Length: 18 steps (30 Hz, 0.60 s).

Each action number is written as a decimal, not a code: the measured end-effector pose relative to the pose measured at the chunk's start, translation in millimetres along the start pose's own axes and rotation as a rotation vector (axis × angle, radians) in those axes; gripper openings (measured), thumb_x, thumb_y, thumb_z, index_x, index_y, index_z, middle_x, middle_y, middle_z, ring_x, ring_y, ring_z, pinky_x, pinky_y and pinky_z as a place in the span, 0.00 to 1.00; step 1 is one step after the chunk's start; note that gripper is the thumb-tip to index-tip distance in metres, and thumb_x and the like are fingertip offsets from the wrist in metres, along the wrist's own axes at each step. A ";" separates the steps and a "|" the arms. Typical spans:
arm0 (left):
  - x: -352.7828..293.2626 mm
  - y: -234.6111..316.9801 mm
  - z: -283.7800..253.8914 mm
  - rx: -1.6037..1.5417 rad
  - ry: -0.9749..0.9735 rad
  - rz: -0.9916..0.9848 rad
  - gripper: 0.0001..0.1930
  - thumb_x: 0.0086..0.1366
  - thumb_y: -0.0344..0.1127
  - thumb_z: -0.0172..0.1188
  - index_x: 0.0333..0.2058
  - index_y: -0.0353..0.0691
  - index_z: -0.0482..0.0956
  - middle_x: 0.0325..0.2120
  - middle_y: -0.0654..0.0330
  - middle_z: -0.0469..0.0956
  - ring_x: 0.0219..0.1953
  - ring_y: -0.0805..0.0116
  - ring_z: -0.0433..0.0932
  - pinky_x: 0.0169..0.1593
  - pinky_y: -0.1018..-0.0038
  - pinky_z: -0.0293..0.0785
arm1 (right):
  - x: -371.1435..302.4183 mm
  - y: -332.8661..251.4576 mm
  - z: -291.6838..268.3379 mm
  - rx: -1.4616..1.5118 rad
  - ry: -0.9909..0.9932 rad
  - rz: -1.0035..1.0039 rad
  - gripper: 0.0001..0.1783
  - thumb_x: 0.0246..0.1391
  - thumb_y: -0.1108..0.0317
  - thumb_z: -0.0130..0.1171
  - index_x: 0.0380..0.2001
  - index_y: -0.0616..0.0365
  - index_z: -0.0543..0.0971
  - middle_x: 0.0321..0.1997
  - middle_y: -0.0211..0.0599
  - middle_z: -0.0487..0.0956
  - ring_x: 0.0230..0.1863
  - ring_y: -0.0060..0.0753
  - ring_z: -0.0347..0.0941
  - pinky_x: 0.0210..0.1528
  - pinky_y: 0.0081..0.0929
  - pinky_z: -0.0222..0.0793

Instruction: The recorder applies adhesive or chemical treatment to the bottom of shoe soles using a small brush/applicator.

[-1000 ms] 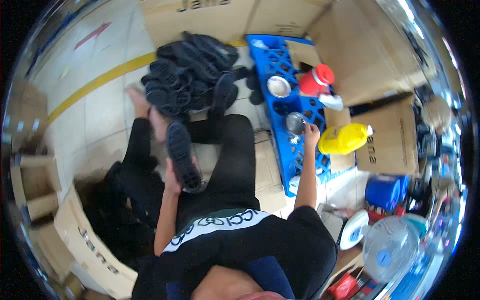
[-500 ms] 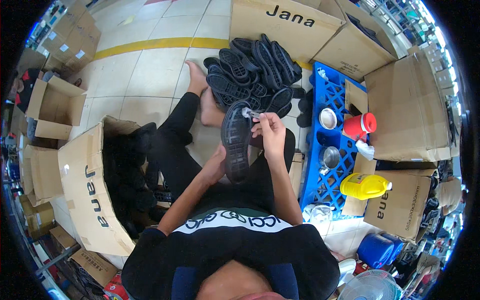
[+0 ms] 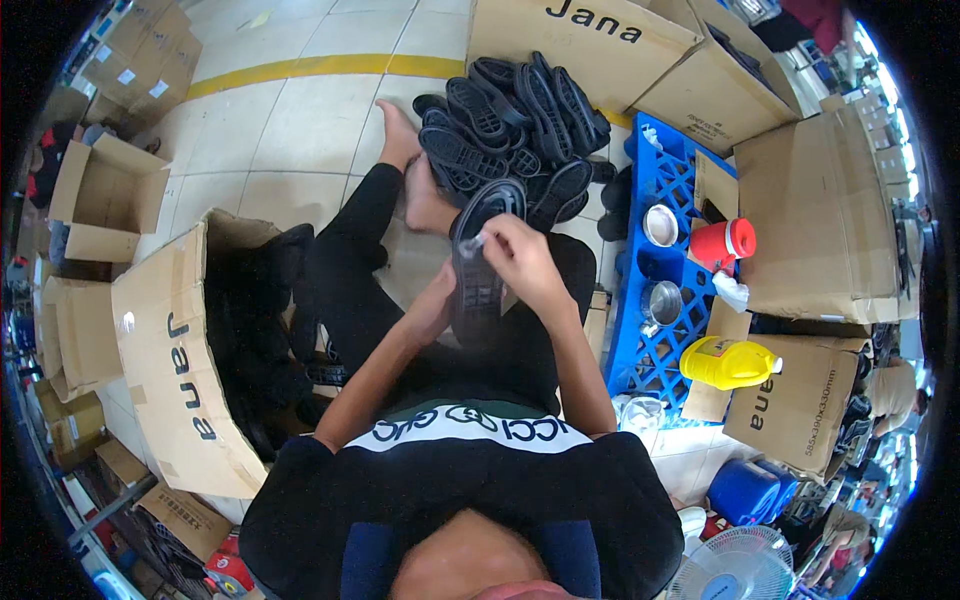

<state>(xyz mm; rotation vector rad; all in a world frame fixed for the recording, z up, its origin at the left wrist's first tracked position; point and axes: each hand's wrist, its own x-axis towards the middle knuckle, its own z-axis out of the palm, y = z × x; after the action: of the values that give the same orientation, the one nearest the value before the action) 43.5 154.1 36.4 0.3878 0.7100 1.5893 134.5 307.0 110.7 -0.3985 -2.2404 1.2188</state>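
Observation:
My left hand [image 3: 432, 305] is closed on the edge of a black shoe sole [image 3: 478, 295], holding it upright over my lap with its ridged face toward me. In my right hand [image 3: 524, 262] a small brush [image 3: 473, 246] with a whitish tip is pinched between thumb and fingers. Its tip is at the sole's middle, and the hand covers most of its handle. Just beyond, a pile of black shoe soles [image 3: 480, 112] lies on the floor by my bare feet.
To my left stands an open carton [image 3: 160, 370] full of black items. On my right, a blue plastic pallet [image 3: 622, 330] carries a white-filled bowl [image 3: 660, 226], a metal cup [image 3: 662, 302], a red container [image 3: 712, 245] and a yellow jug [image 3: 728, 362]. Behind the pile are large cartons [image 3: 580, 60].
My right hand has drawn the brush down along the sole, from near its upper end to about the middle. My left hand still holds the sole in nearly the same place.

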 end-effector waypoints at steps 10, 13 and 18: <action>9.9 33.4 -1.6 -0.144 0.103 0.079 0.28 0.74 0.55 0.28 0.62 0.44 0.57 0.56 0.46 0.70 0.55 0.52 0.74 0.60 0.57 0.69 | -62.4 -23.3 17.2 -0.024 -0.288 0.113 0.06 0.56 0.73 0.57 0.35 0.62 0.73 0.36 0.47 0.75 0.32 0.50 0.75 0.34 0.37 0.72; 9.3 39.9 2.7 -0.142 0.139 0.079 0.30 0.74 0.57 0.25 0.62 0.43 0.57 0.55 0.47 0.72 0.56 0.53 0.74 0.59 0.58 0.70 | -48.8 -22.7 3.0 0.038 -0.132 0.123 0.04 0.55 0.76 0.58 0.35 0.63 0.75 0.35 0.42 0.76 0.30 0.35 0.75 0.32 0.28 0.70; 3.5 43.9 14.2 -0.122 0.103 0.077 0.32 0.73 0.58 0.26 0.63 0.42 0.59 0.56 0.48 0.71 0.56 0.54 0.73 0.60 0.59 0.69 | 19.0 -17.8 -26.5 -0.125 0.050 -0.051 0.06 0.54 0.78 0.60 0.36 0.64 0.76 0.40 0.42 0.77 0.31 0.32 0.74 0.34 0.24 0.71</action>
<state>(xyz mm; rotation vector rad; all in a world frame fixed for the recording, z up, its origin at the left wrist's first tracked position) 18.1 159.8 74.8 0.2480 0.6790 1.7259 135.1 324.7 143.3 -0.4120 -2.2764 1.0354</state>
